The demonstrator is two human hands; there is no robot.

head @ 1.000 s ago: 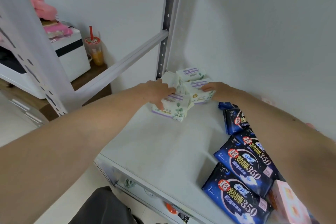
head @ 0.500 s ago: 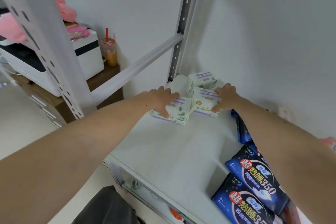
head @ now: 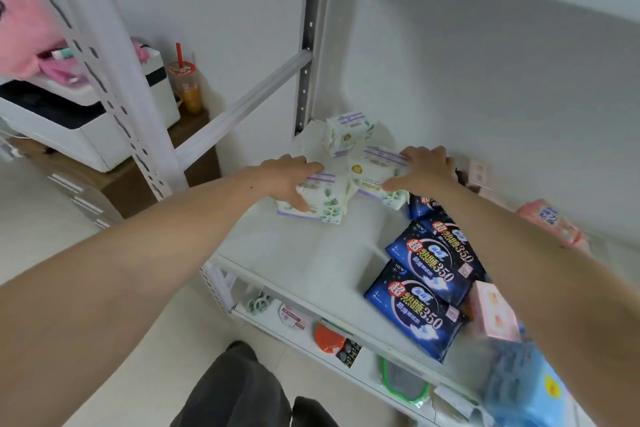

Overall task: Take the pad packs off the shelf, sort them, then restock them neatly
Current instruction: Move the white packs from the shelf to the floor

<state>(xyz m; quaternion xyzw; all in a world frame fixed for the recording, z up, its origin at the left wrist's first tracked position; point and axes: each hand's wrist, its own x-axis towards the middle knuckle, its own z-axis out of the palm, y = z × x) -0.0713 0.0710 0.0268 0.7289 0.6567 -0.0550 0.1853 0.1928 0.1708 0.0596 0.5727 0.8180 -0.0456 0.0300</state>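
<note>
Gripping two white pad packs at the shelf's (head: 304,253) back-left: left hand (head: 289,180) curls round the near pack (head: 323,199), right hand (head: 424,168) round its neighbour (head: 375,172). Best lifted level; third pack (head: 346,132) sits behind, dark-blue packs (head: 426,274) lie close.

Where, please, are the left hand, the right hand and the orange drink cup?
left hand (head: 289,177), head view, back of hand
right hand (head: 424,168), head view, back of hand
orange drink cup (head: 190,94), head view, cup wall
</note>
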